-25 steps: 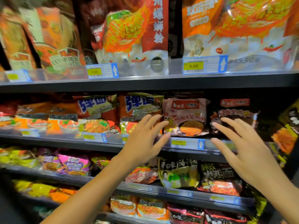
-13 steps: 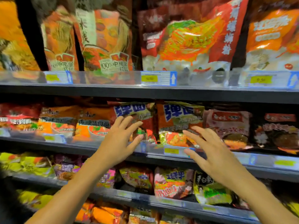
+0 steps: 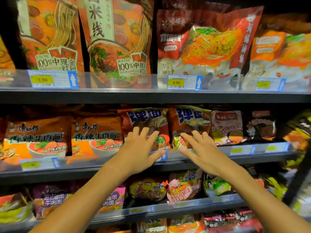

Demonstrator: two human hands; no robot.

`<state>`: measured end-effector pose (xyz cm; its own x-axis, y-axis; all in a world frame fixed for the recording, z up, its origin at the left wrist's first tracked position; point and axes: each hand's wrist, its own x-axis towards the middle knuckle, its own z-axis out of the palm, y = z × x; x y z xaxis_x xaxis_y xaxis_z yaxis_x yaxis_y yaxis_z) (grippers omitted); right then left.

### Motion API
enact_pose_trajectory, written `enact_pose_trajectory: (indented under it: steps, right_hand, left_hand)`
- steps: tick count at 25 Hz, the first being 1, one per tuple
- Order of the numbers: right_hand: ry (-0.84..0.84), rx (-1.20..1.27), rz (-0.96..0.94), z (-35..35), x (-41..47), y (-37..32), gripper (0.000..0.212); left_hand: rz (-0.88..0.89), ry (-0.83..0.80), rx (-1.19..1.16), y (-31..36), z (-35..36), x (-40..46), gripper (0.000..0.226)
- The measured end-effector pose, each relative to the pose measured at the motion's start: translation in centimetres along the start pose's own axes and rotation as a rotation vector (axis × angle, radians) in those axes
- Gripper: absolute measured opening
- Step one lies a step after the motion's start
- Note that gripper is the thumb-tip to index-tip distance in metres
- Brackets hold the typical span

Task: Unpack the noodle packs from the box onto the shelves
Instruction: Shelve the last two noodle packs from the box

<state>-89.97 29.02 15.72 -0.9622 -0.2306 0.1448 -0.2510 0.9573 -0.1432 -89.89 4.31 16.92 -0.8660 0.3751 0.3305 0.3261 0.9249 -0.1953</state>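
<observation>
Shelves (image 3: 151,98) of noodle packs (image 3: 96,135), price tags (image 3: 184,82); hands (image 3: 139,148) spread

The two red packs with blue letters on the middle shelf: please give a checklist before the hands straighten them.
1. Left hand empty, fingers spread: ok.
2. Right hand empty, fingers spread: ok.
3. Left hand in front of left red pack: ok; contact cannot tell.
4. Right hand in front of right red pack: ok; contact cannot tell.
5. Both packs behind the shelf rail: ok.
6. Box in view: not ok.
</observation>
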Motion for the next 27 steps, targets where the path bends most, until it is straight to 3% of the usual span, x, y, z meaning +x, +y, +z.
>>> enact_pose_trajectory:
  steps: [3,5,8,10,12,14,19,22,27]
  right_hand:
    - [0.045,-0.105,0.087,0.3,0.0,-1.4,0.092]
    - [0.184,-0.163,0.091,0.6,0.1,-3.4,0.093]
    - [0.441,-0.088,-0.118,0.3,0.3,-6.9,0.077]
    - [0.397,-0.131,-0.204,-0.2,1.4,-9.0,0.070]
    - [0.267,-0.205,-0.149,-0.6,3.0,-10.5,0.071]
    - [0.184,-0.229,-0.067,-1.2,3.9,-11.1,0.071]
    - [0.339,-0.265,-0.061,0.3,3.6,-11.5,0.068]
    - [0.412,-0.211,-0.224,2.0,3.1,-13.5,0.067]
    - [0.214,-0.240,-0.147,1.9,4.1,-15.8,0.095]
  left_hand:
    - [0.081,0.006,-0.141,-1.3,-0.4,-0.1,0.071]
    - [0.157,0.104,-0.248,-2.7,-0.5,-1.1,0.065]
    - [0.141,0.221,-0.250,-4.8,-0.6,-3.7,0.059]
    - [0.105,0.119,-0.203,-5.7,0.1,-5.0,0.060]
    - [0.092,-0.003,-0.181,-5.7,0.8,-6.0,0.062]
    - [0.100,-0.022,-0.199,-5.8,0.9,-6.4,0.063]
    - [0.021,0.021,-0.182,-7.7,0.5,-8.3,0.061]
    - [-0.111,0.023,-0.133,-10.6,0.5,-10.1,0.062]
    - [-0.126,-0.072,-0.109,-12.0,1.5,-10.0,0.062]
